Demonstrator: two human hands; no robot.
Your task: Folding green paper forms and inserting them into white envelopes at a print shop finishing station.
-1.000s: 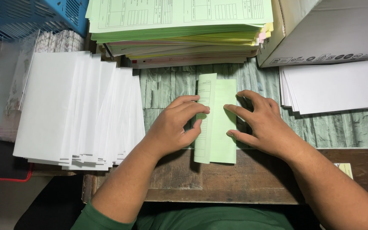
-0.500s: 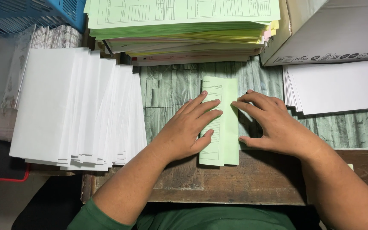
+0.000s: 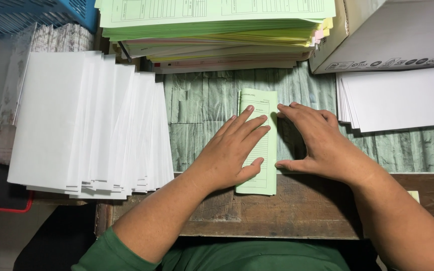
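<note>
Two bare forearms, dark green sleeves pushed up near the elbows, matching dark green shirt front at the bottom edge, left hand point(image 3: 234, 153) and right hand point(image 3: 322, 145) without rings or watch, short plain fingernails, fabric possibly knit, too dim to tell

the folded form point(image 3: 259, 145) lies at the centre of the table point(image 3: 197, 110), lengthwise away from the person. the left hand point(image 3: 234, 150) rests flat on it; the right hand point(image 3: 317, 145) touches its right edge. left of the form lies a fanned row of envelopes point(image 3: 91, 125). behind it sits a stack of forms point(image 3: 217, 30). a box point(image 3: 393, 35) stands at rear right, with a sheet pile point(image 3: 398, 98) before it. a basket point(image 3: 36, 15) sits at rear left.
</note>
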